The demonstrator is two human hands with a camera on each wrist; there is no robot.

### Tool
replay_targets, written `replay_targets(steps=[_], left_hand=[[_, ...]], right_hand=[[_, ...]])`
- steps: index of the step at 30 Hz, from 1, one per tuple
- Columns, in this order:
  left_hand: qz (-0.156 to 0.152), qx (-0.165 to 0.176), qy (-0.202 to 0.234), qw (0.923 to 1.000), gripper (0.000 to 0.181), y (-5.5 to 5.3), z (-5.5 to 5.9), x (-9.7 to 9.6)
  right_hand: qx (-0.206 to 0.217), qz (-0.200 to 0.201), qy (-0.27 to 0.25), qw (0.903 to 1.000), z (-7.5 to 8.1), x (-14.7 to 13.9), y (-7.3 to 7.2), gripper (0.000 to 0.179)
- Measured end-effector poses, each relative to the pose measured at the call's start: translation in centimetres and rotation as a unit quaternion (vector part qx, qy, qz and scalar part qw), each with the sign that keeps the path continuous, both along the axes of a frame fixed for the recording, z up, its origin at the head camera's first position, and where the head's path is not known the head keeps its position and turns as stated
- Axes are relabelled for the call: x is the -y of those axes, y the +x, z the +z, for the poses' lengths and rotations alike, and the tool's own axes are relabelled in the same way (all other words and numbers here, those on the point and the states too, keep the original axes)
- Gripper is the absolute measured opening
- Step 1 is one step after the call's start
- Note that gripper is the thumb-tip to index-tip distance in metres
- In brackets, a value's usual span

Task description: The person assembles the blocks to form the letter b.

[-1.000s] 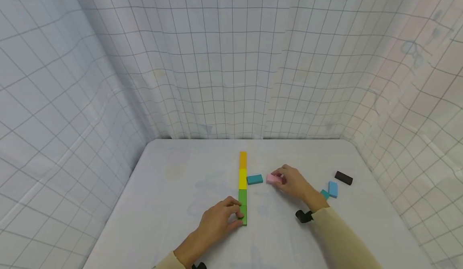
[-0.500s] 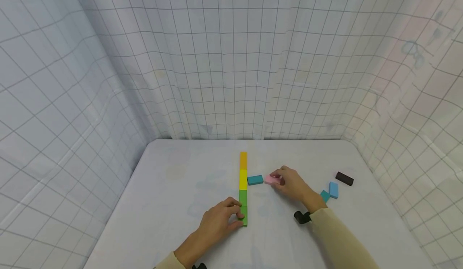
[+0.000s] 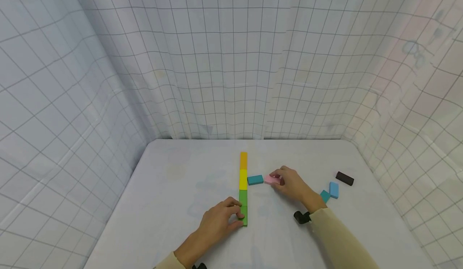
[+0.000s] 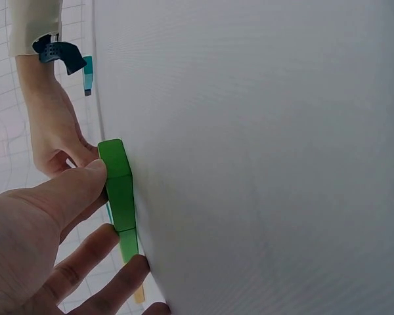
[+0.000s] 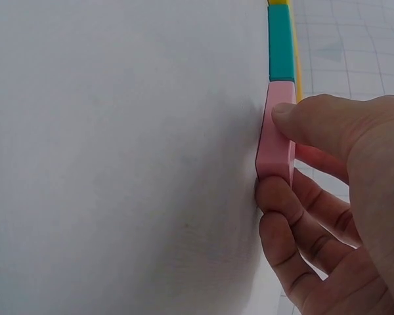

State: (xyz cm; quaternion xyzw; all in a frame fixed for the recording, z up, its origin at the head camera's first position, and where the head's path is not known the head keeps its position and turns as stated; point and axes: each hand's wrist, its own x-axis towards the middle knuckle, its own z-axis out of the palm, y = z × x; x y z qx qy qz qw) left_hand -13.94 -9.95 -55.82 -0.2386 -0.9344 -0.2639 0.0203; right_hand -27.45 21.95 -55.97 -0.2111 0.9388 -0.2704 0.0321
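A straight row of blocks runs away from me in the head view: a near green block (image 3: 245,216), a second green block (image 3: 243,197), a yellow block (image 3: 243,179) and an orange block (image 3: 244,160). My left hand (image 3: 216,218) pinches the near green block, its thumb against the side in the left wrist view. A teal block (image 3: 255,179) sticks out rightward from the yellow one. My right hand (image 3: 292,184) holds a pink block (image 5: 274,141) between thumb and fingers. Its end meets the teal block's end, or nearly so, in the right wrist view.
To the right of my right hand lie a second teal block (image 3: 325,196), partly behind the wrist, a light blue block (image 3: 334,189) and a black block (image 3: 345,178). Gridded white curtains (image 3: 231,80) enclose the white table (image 3: 173,204) at the back and sides.
My right hand has slid the pink block slightly left, up to the teal block, then stayed there over the last half second. The left hand has kept its place on the green block.
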Motion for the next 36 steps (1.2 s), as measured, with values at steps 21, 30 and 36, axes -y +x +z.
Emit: replay_targets(steps=[21,30,36], left_hand=[[0.004,-0.005,-0.007,1.0000,0.015,0.09,0.03,-0.07],[0.006,-0.001,-0.009,0.9999,0.016,0.12,0.15,-0.11],[0.007,-0.001,-0.009,0.9999,0.015,0.10,0.14,-0.12]], right_hand=[[0.001,-0.001,0.011,0.9999,-0.05,0.18,-0.01,0.032],[0.005,-0.007,0.012,0.9999,0.10,0.36,0.18,0.031],[0.003,-0.010,0.013,0.9999,0.02,0.40,0.19,0.030]])
